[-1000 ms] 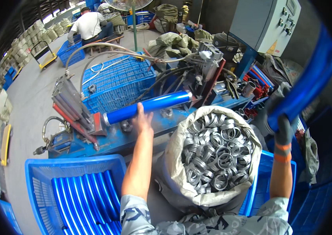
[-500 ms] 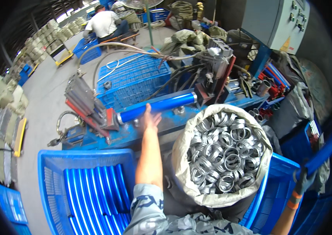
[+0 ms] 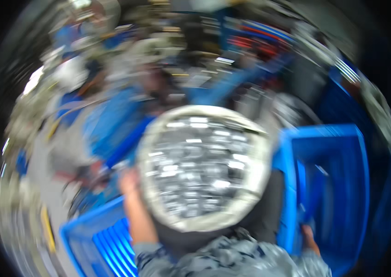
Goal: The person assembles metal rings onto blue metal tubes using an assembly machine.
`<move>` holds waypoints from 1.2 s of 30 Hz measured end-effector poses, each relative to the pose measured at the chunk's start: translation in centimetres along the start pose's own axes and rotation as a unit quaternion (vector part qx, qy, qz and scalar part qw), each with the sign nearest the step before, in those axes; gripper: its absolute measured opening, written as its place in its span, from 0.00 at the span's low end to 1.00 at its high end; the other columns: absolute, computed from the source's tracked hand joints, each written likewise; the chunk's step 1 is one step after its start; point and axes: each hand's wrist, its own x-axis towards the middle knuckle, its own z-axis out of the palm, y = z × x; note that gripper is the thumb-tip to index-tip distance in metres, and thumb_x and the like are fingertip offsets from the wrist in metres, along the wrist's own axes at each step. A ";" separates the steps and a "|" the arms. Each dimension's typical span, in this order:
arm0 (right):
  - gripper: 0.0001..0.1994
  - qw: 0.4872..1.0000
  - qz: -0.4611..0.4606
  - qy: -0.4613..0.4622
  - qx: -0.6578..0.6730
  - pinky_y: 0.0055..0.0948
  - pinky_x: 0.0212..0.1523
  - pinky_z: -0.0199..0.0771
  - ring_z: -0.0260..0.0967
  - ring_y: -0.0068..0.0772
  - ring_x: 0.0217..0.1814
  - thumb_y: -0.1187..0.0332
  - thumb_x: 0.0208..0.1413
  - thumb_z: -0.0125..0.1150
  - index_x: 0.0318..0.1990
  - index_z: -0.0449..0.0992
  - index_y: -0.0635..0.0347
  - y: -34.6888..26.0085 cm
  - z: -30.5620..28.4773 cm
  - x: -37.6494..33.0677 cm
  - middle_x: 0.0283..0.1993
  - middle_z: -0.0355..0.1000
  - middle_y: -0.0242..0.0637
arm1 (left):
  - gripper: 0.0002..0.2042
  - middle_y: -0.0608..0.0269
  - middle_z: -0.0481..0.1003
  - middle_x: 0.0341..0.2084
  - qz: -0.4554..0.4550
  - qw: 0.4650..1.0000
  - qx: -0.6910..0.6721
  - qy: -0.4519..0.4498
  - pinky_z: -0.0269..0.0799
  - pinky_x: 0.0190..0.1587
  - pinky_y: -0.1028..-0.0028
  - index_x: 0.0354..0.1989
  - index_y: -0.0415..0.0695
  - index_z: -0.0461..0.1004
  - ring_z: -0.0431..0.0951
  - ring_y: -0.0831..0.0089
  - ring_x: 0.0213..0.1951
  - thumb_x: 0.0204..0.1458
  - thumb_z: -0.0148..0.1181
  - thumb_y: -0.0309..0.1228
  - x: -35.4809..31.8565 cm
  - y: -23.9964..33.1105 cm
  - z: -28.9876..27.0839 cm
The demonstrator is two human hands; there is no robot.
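Motion smears the whole head view. My left hand is beside the left rim of a pale sack full of silvery metal rings. Just past that hand, a blue tube lies at the machine. On my right, my right hand is low over a blue plastic crate. Dark blue shapes, one like a tube with a bright end, are inside the crate near this hand. Blur hides the fingers of both hands.
A second blue crate at the lower left holds several shiny blue tubes. Beyond the sack is a blurred bench with machinery. A person in white is far off at the upper left. Grey floor shows on the left.
My view has swung to the right, so the sack and machine shift left in it. My right hand, which held a blue tube out at the far right, is now over the right crate.
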 end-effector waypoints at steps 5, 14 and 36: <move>0.37 0.971 0.233 0.037 -0.019 0.54 0.64 0.86 0.89 0.58 0.60 0.53 0.48 0.86 0.64 0.81 0.58 -5.9 4.2 6.1 0.56 0.88 0.55 | 0.29 0.46 0.80 0.69 -0.220 0.938 -0.259 0.064 0.78 0.71 0.55 0.72 0.30 0.78 0.84 0.51 0.65 0.80 0.54 0.46 -11.6 4.0 -7.5; 0.36 0.973 0.199 -0.024 -0.110 0.55 0.70 0.84 0.86 0.62 0.66 0.51 0.50 0.85 0.65 0.82 0.56 -4.8 8.7 18.2 0.61 0.87 0.58 | 0.23 0.50 0.88 0.46 -0.268 0.951 0.091 0.123 0.85 0.36 0.58 0.61 0.33 0.84 0.88 0.60 0.38 0.71 0.69 0.43 -27.8 5.6 -4.4; 0.15 0.913 -0.250 0.122 0.297 0.37 0.51 0.84 0.84 0.35 0.48 0.61 0.78 0.66 0.55 0.88 0.66 -23.5 5.6 24.7 0.47 0.87 0.46 | 0.55 0.27 0.81 0.66 -0.421 0.834 0.332 -0.129 0.79 0.70 0.50 0.68 0.23 0.77 0.84 0.45 0.68 0.46 0.88 0.61 -52.7 -5.7 -17.7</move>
